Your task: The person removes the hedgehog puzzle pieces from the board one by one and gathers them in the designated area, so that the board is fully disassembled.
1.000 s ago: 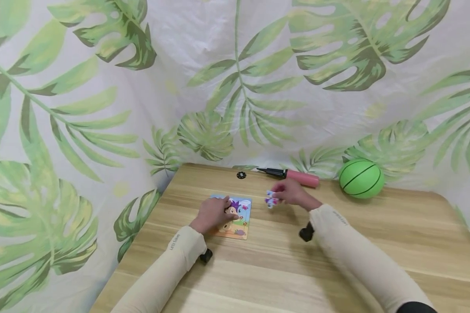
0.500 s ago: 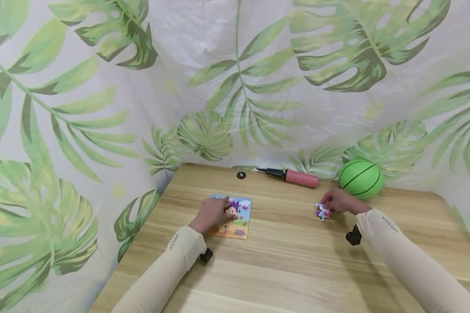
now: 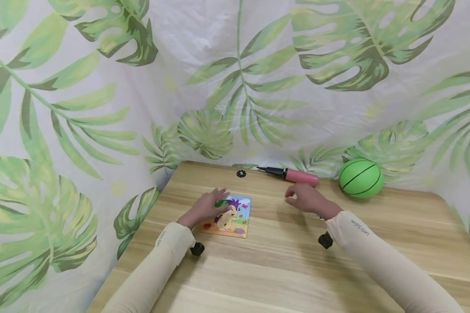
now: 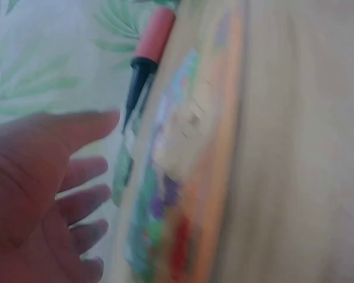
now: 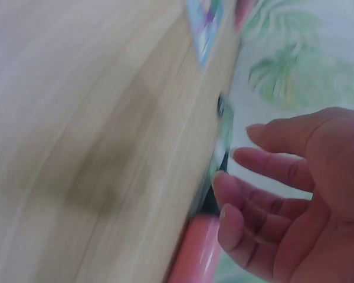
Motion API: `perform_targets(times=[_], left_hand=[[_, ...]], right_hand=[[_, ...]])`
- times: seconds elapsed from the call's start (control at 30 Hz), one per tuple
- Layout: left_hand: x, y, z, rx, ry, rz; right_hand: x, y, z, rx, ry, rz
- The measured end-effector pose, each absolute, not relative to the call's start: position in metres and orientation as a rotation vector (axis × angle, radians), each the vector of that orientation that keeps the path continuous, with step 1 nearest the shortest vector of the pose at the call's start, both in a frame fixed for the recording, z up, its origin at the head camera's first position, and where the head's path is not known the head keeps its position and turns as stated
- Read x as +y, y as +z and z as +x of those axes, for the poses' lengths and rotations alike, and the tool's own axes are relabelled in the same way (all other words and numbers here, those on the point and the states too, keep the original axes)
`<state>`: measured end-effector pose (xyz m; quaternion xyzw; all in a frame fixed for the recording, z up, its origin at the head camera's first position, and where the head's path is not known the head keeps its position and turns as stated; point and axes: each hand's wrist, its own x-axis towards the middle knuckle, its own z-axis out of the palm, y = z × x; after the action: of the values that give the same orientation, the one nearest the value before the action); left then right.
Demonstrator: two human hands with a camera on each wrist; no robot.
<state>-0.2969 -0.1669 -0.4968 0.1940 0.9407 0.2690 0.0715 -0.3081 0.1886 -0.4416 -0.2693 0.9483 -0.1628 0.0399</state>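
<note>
Puzzle [image 3: 231,219] is lying flat on the left side of the table [image 3: 258,269]. Left hand [image 3: 205,208] is hovering over its left part, fingers standing wide, holding nothing; dipping fingertips could be shifting it. Right hand [image 3: 310,200] is hanging rightward, fingers bending loosely, holding nothing; dropping low, it could be knocking the mostly hidden small item [image 3: 320,216] peeking out beneath.

Left grip [image 3: 205,206] lifted off puzzle [image 3: 234,220], right grip [image 3: 307,200] emptied (piece [image 3: 319,216] released)
</note>
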Motion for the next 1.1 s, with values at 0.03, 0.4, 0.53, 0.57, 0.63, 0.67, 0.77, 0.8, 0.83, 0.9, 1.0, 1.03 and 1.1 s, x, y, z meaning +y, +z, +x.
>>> perform_targets(times=[0.03,0.4,0.53,0.57,0.63,0.67,0.77,0.8,0.83,0.9,1.0,1.03,1.1], left_hand=[[-0.17,-0.5,-0.297,2.803,0.805,0.614],[-0.184,-0.519,-0.302,2.754,0.788,0.683],[-0.181,-0.523,-0.301,2.793,0.769,0.644],[-0.181,-0.524,-0.3,2.801,0.769,0.636],[-0.18,-0.525,-0.3,2.815,0.777,0.635],[-0.179,-0.526,-0.3,2.818,0.784,0.638],[-0.177,-0.526,-0.3,2.818,0.805,0.651],[-0.177,-0.525,-0.299,2.815,0.809,0.65],[-0.176,-0.525,-0.299,2.811,0.811,0.646],[-0.176,-0.524,-0.298,2.805,0.82,0.632],[-0.176,-0.522,-0.297,2.796,0.837,0.609],[-0.176,-0.521,-0.297,2.794,0.841,0.603],[-0.176,-0.521,-0.297,2.791,0.847,0.597]], right_hand=[[0.177,-0.44,-0.308,2.89,-0.512,-0.855],[0.07,-0.469,-0.33,2.761,-0.578,-0.909],[0.048,-0.478,-0.332,2.75,-0.561,-0.889],[0.045,-0.48,-0.332,2.75,-0.556,-0.886],[0.039,-0.481,-0.332,2.746,-0.559,-0.895],[0.037,-0.482,-0.331,2.746,-0.565,-0.901],[0.033,-0.484,-0.33,2.75,-0.592,-0.917],[0.032,-0.484,-0.33,2.75,-0.607,-0.916],[0.031,-0.484,-0.33,2.752,-0.627,-0.919],[0.029,-0.484,-0.332,2.756,-0.654,-0.918],[0.026,-0.484,-0.335,2.752,-0.678,-0.913],[0.025,-0.484,-0.336,2.748,-0.688,-0.908],[0.023,-0.484,-0.339,2.74,-0.703,-0.869]])
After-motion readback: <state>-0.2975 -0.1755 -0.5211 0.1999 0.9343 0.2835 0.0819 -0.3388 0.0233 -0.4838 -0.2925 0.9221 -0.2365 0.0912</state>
